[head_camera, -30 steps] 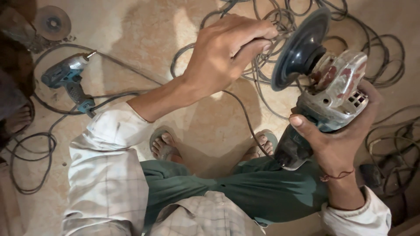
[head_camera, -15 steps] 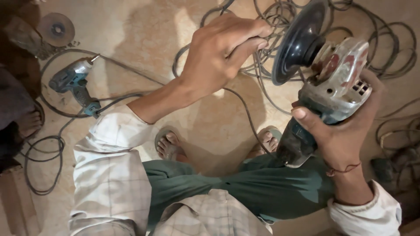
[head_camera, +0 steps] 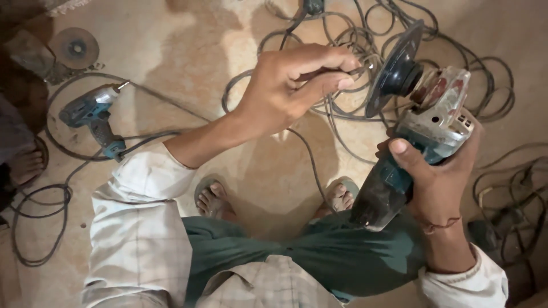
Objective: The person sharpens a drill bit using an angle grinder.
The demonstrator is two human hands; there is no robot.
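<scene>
Floor: a dusty tan floor (head_camera: 171, 45) lay below, strewn with tangled black cables (head_camera: 342, 108).
Right hand: the right hand (head_camera: 436, 171) was wrapped round the body of an angle grinder (head_camera: 422, 137), thumb across the teal casing, fingers clamped behind it.
Grinder: held in the air above the knees, tilted, its dark disc (head_camera: 394, 71) facing up and left.
Left hand: the left hand (head_camera: 291, 85) sat just beside the disc, fingers pinched together on a thin dark tool (head_camera: 342, 73) whose tip reached the disc's centre.
Nearby: a blue drill (head_camera: 91, 114) lay on the floor at left, well apart; a round disc (head_camera: 74, 48) rested beyond it.
</scene>
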